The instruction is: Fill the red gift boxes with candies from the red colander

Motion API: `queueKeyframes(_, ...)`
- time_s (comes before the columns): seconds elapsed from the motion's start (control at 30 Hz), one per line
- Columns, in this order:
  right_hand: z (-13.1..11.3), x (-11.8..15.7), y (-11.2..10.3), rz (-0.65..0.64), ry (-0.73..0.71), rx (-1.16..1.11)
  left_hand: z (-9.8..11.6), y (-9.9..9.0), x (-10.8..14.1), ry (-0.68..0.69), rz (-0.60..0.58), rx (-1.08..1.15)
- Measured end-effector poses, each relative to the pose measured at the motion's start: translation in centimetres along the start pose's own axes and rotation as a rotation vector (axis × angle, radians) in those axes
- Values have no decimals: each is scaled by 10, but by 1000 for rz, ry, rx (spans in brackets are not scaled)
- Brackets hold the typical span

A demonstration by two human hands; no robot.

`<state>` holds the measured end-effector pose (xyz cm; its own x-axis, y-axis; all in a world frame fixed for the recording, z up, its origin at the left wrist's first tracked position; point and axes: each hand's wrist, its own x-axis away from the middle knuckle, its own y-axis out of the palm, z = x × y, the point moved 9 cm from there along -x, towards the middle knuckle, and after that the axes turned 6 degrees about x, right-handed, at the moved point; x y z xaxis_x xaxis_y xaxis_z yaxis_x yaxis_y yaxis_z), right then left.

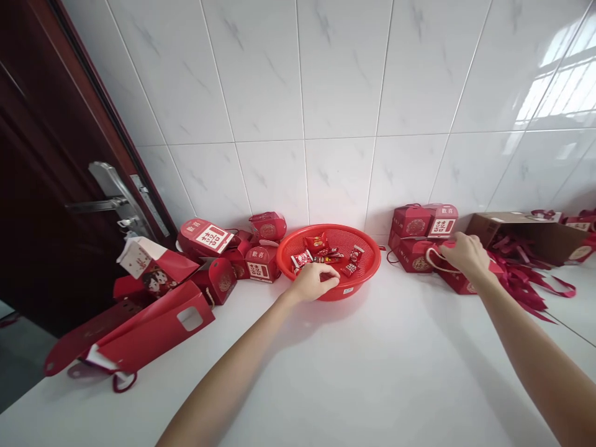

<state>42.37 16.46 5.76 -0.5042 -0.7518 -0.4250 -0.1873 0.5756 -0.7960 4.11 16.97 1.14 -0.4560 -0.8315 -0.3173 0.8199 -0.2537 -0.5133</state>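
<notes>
My left hand (313,282) is at the front rim of a red plastic colander (342,290). Its fingers are loosely curved with a small gap to the thumb, and nothing shows between them. Several red-wrapped candies (316,242) lie inside the colander. On the right, my right hand (468,253) has its fingers closed at the pale cord handle (435,257) of a red gift box (459,282). The hand covers part of that box's top. Close by on the left of it are stacked red gift boxes (412,239).
More red boxes (209,239) crowd the left, with an opened red carton (153,329) at the table edge. Burgundy ribbons (521,282) spill from a brown cardboard box (493,226) at right. White tiled wall (339,174) stands behind; a dark door (56,136) is far left.
</notes>
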Motion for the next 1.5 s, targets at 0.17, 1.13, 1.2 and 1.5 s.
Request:
queueKeyframes(0.17,-102,59,8,-176,-331,-354,-2,-3,-4,-38,-21,108)
queueKeyframes(1.13,-229,150,101,-496,-448,-597,-43,-178,-95,-244,427,-483)
queueKeyframes(1.2,-228,150,101,-499,-435,-617,-33,-186,-87,-221,472,-495)
queueKeyframes(1.5,-228,139,87,-564,-355,-940,64,-190,-8,-24,517,-129)
